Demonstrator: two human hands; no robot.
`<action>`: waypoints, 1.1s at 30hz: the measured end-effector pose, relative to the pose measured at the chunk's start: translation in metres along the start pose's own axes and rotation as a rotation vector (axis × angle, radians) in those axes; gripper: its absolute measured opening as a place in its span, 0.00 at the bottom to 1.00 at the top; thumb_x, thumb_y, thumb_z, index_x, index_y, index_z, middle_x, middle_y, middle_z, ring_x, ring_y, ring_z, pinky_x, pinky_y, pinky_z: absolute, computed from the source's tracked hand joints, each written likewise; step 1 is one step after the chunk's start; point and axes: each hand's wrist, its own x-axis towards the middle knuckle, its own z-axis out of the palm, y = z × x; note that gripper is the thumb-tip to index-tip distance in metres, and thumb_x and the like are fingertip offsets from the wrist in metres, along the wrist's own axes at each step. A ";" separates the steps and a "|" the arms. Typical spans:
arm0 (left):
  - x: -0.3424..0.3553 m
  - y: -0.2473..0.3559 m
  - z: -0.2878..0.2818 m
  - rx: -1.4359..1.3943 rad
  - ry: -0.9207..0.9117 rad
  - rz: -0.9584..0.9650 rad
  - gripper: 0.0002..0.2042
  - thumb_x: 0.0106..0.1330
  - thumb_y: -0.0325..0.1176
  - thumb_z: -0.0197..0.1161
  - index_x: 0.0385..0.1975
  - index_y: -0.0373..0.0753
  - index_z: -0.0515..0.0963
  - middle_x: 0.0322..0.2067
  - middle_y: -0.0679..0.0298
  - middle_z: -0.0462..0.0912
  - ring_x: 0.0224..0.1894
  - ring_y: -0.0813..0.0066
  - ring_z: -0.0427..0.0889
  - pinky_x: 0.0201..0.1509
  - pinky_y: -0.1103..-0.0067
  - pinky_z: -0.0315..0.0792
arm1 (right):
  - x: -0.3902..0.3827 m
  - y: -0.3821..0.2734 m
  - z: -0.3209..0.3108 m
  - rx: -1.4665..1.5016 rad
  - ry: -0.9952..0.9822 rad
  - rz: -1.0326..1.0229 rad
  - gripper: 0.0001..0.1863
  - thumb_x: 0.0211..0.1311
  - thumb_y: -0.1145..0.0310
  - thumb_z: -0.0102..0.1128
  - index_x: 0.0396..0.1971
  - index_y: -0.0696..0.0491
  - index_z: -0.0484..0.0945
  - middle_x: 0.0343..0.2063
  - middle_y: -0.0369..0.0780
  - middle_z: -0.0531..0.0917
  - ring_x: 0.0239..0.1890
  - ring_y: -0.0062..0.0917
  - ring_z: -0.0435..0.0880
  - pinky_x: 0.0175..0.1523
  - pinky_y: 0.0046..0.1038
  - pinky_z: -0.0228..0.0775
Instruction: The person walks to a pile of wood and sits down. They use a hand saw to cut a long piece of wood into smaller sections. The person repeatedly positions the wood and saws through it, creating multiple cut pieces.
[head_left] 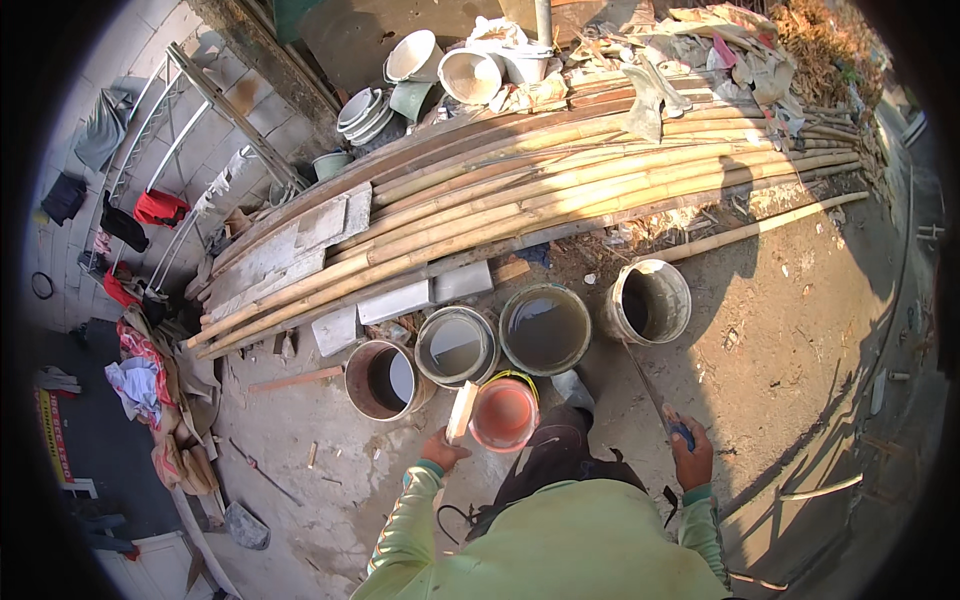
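My left hand (445, 452) is closed round a short light-coloured piece of wood (462, 412), held upright beside an orange bucket (504, 415) with a yellow rim. A handsaw (648, 385) with a blue handle is gripped in my right hand (692, 456), its blade pointing forward and left toward a pale bucket (648, 303) on the right. Ahead of my hands stand more buckets: a brownish one (368, 400) at the left, a whitish one (427, 352) and a dark-rimmed one (546, 368). Liquid shows in these three; what the pale bucket contains is too dark to tell.
Long bamboo poles (560, 205) lie across the ground beyond the buckets, with pale blocks (395, 302) along their near side. Empty buckets (470, 76) are heaped at the back. A clothes-hung metal frame (180, 140) stands left; a single pole (750, 232) lies at right.
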 end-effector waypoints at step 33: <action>0.303 0.276 0.036 -0.130 0.565 -0.300 0.44 0.55 0.51 0.77 0.65 0.23 0.70 0.59 0.33 0.79 0.64 0.31 0.74 0.75 0.56 0.65 | 0.786 -0.298 0.665 -0.601 -1.184 -0.821 0.19 0.77 0.56 0.53 0.55 0.52 0.84 0.51 0.49 0.85 0.56 0.48 0.83 0.62 0.45 0.75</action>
